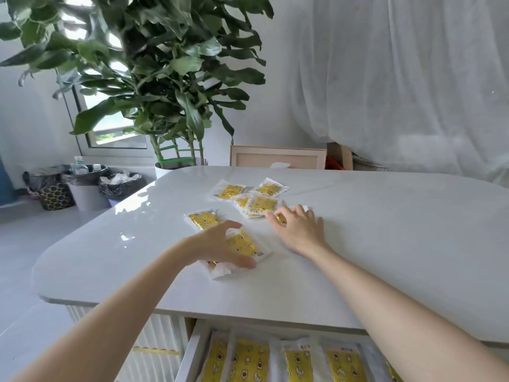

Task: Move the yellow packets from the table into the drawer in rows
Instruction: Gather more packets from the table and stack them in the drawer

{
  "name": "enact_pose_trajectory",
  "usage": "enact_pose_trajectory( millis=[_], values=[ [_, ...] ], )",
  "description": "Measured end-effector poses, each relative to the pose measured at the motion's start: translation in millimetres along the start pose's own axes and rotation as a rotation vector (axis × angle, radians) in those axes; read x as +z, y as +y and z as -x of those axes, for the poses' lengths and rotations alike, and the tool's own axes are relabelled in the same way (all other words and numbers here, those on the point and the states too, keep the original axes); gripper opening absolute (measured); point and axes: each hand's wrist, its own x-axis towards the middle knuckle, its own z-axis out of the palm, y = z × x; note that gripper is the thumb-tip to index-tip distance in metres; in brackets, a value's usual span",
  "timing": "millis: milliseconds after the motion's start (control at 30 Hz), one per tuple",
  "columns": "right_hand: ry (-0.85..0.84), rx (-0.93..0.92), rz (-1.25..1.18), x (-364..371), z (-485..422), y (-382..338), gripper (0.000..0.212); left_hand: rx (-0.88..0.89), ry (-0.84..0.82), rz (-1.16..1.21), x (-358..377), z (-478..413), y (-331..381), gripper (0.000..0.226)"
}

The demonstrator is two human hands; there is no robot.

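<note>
Fingers (232, 224) of the left hand (217, 244) curl round a packet (243, 245), likely gathering it for the open drawer (190, 354) below, where rows already lie. Right hand (298, 230) reaches the loose packets (261, 204) on the table (385, 230); fingertips (272, 217) touch one, whether pinching I cannot tell.
</note>
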Motion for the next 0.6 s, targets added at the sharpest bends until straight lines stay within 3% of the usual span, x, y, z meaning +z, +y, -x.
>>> enact_pose_trajectory(
  millis=[67,133,300,433,600],
  values=[
    [0.084,0.007,0.039,-3.2,4.7,-1.1,0.041,-0.016,0.044,-0.127,-3.5,-0.8,0.3,0.099],
    [0.147,0.016,0.063,-5.2,7.5,-1.6,0.037,-0.020,0.089,-0.163,-6.7,-2.7,-1.6,0.083],
    [0.213,0.028,0.072,-4.2,10.2,2.8,0.021,-0.013,0.386,0.139,-11.2,-16.6,-12.3,0.046],
    [0.194,0.046,0.061,-5.8,9.5,3.9,0.020,-0.023,0.590,-0.070,-13.5,-22.3,-23.6,0.042],
    [0.081,0.032,0.078,-2.3,8.7,3.7,0.032,-0.105,0.343,-0.110,-9.1,-19.4,-32.6,0.069]
  ],
)
